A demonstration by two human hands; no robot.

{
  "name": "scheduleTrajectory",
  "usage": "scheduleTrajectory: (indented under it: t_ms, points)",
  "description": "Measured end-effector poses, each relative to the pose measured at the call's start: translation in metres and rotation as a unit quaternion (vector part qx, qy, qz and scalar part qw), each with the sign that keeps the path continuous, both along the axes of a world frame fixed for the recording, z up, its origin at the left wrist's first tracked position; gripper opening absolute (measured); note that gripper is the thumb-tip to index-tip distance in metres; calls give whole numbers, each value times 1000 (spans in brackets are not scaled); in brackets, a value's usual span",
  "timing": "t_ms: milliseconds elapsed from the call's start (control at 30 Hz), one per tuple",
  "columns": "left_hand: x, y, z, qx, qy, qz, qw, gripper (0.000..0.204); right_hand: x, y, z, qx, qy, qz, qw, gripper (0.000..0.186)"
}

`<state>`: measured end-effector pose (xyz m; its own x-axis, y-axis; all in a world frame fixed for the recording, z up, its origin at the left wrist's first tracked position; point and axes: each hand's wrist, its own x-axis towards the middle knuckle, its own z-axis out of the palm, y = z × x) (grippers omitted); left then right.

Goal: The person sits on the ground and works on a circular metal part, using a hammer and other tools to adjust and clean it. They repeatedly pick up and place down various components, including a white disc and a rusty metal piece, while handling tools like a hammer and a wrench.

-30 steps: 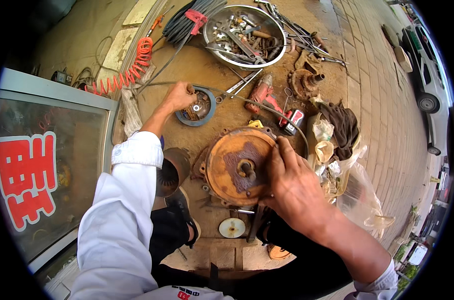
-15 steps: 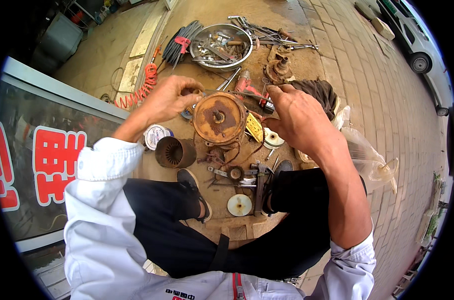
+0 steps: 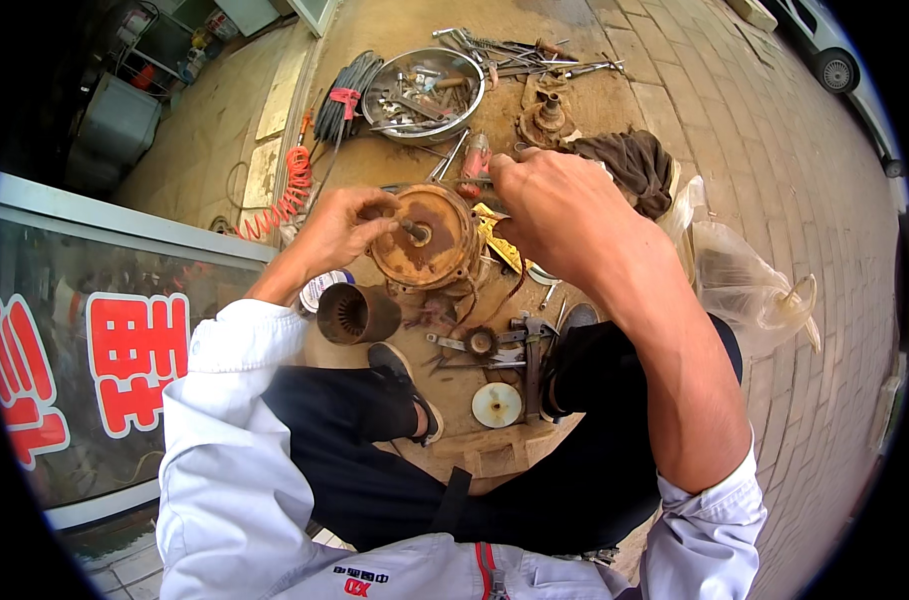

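A round rusty motor with a short central shaft stands in front of me. My left hand is at its left rim, thumb and fingertips drawn together near the shaft; what they hold, if anything, is hidden. My right hand is raised to the right of the motor, its fingers curled. A thin bar seems to show by its fingertips, but I cannot make out what it is. Behind the motor lies a red power tool, partly covered by my right hand. A yellow piece shows between motor and right hand.
A hollow ribbed cylinder and a white round tin sit left of the motor. Nearer lie metal tools and a white disc. Farther off are a metal bowl of parts, a black cable coil and a dark cloth.
My left hand has come down from above the motor's upper left to its rim, near the shaft. My right hand has moved left and closer to the motor. The whole view has shifted slightly.
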<state>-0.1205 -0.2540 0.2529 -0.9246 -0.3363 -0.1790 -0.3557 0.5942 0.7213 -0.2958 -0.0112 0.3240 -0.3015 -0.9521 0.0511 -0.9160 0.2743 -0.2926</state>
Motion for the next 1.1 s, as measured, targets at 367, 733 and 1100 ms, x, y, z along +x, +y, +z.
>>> scheduleTrajectory:
  t_ms: [367, 733, 1100]
  points:
    - [-5, 13, 6, -94, -1, -79, 992, 29, 1, -5, 3, -3, -20, 20, 1000, 21]
    - [-16, 24, 4, -217, -16, -130, 967, 29, 2, -4, -5, -12, 8, 27, 1000, 21]
    - [-21, 24, -6, -210, -38, -122, 969, 39, -3, 3, 0, -25, -7, 31, 999, 12]
